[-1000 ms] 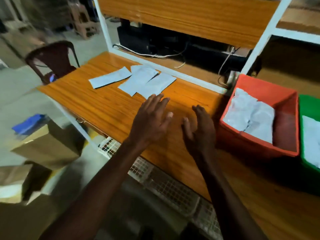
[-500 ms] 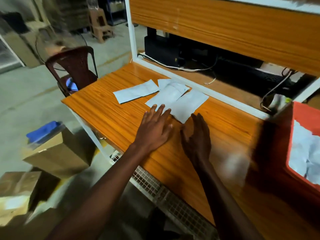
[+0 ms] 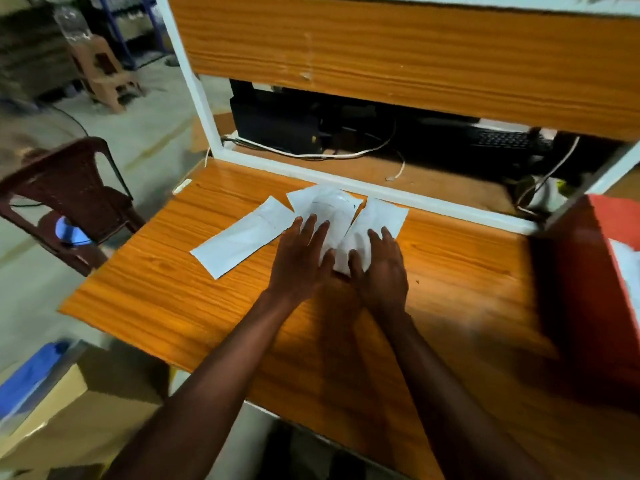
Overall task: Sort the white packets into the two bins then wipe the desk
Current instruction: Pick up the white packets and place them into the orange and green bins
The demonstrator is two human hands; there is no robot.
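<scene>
both hands flat on the white packets on the counter (image 3: 450,258), fingers straight, gripping nothing. left hand (image 3: 301,258) presses the middle packet (image 3: 329,206), right hand (image 3: 381,265) the right packet (image 3: 381,216). long axes run away from the person, tilted right. third packet (image 3: 242,240) lies loose just left, nearer the left hand. red bin (image 3: 588,289) far right, so the right hand looks closer for the drop.

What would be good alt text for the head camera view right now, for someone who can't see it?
Two bare hands reach over an orange wooden desk onto overlapping white packets: the left hand lies flat on the middle packet, the right hand on the right packet. A third packet lies untouched to their left; a red bin stands at the right edge.
</scene>
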